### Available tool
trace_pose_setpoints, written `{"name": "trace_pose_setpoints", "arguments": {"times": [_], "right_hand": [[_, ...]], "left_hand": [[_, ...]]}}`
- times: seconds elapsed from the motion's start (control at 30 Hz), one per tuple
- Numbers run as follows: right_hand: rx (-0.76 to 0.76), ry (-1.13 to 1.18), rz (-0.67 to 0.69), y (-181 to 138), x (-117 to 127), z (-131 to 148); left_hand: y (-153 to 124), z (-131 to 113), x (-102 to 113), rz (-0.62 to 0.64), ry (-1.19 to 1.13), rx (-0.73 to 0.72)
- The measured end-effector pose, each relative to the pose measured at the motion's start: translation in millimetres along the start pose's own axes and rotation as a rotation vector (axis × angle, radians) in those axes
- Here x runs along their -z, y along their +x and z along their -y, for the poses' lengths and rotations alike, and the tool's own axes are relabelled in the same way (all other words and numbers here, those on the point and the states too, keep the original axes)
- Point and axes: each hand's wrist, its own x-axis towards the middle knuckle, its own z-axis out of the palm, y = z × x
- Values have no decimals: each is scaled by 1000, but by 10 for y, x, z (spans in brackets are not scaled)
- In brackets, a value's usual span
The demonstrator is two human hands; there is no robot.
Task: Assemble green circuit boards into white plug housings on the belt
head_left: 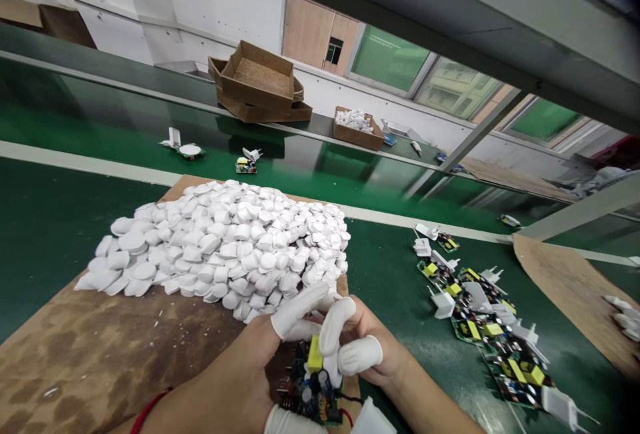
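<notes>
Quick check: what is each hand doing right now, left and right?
Left hand: closed on the circuit board.
Right hand: fingers curled on the same circuit board, at its yellow component.

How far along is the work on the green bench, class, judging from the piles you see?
Done: a row of circuit boards with white plug housings lies at right. In hand: both hands, left hand and right hand, hold a green circuit board. Left: a big heap of white plastic caps.
</notes>
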Motion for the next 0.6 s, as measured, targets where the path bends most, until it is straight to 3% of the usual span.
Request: {"name": "trace_pose_setpoints", "arguments": {"times": [0.43,0.6], "right_hand": [[59,-165,-43,-25,60,-18],[63,-54,41,-3,29,-13]], "left_hand": [[58,-189,5,-38,17,-20],[-19,11,25,-33,-27,-41]]}}
